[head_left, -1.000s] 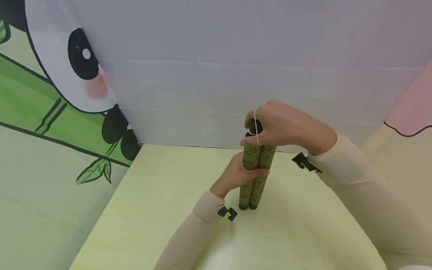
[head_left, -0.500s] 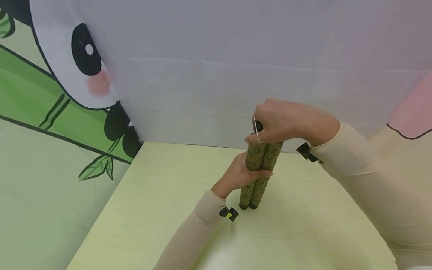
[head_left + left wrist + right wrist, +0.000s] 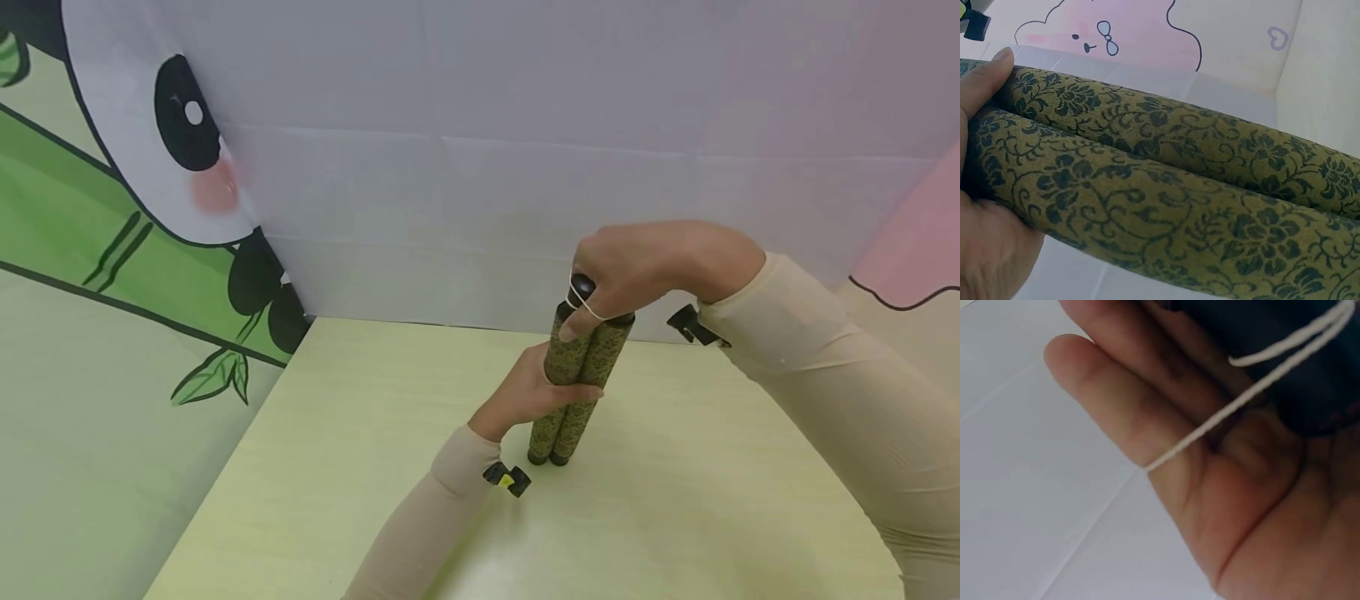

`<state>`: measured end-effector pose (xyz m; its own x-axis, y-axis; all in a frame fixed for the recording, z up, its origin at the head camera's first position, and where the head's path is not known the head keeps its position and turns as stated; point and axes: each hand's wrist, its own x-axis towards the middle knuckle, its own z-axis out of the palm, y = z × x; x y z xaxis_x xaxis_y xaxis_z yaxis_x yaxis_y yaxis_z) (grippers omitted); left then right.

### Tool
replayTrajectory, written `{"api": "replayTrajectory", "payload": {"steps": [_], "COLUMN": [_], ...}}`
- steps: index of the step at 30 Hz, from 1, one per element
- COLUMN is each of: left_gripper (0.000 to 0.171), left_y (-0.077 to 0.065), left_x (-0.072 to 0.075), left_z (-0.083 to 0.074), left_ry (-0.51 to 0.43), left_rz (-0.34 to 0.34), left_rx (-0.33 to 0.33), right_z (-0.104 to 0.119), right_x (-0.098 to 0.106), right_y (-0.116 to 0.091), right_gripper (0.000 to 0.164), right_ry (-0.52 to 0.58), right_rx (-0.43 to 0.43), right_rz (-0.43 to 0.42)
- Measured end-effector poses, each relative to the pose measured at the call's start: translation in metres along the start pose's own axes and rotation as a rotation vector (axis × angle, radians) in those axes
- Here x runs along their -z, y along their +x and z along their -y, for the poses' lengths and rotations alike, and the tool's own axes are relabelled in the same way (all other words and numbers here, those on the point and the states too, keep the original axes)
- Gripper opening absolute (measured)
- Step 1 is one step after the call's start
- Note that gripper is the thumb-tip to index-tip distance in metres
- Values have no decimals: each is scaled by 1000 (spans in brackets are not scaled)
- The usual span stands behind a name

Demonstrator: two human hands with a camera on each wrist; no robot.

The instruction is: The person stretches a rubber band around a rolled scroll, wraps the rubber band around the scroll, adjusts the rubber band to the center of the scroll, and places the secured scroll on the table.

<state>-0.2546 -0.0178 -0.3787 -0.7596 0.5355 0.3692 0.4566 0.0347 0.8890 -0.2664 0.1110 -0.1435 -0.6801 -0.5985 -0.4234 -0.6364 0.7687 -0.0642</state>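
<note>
There they are, two olive patterned rods [image 3: 566, 360] side by side, tilted over the pale table [image 3: 360, 467], with the left hand [image 3: 528, 392] clamped round both, thumb laid across the front. Up top, the right hand [image 3: 645, 262] arches over the dark ends, thumb on the front of one rod beside a shiny black knob [image 3: 581, 287], and a white cord [image 3: 1210, 424] runs tight across a finger; how firmly those half-hidden fingers grip, I can't tell!
</note>
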Motion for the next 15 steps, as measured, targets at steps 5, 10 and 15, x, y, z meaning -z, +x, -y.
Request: {"api": "replayTrajectory", "payload": {"steps": [5,10,15], "left_gripper": [46,43,42], "left_y": [1,-2,-3], "left_x": [1,5,7], "left_z": [2,5,5], "left_ry": [-3,-39,-77], "left_rz": [-4,-65,-82], "left_rx": [1,44,31], "right_z": [-7,-19,-28], "right_x": [2,4,-1], "right_y": [3,0,-3], "right_gripper": [48,48,50], "right_ry": [34,29,55], "right_rx": [16,-11,9], "right_rz": [51,71,-6]}}
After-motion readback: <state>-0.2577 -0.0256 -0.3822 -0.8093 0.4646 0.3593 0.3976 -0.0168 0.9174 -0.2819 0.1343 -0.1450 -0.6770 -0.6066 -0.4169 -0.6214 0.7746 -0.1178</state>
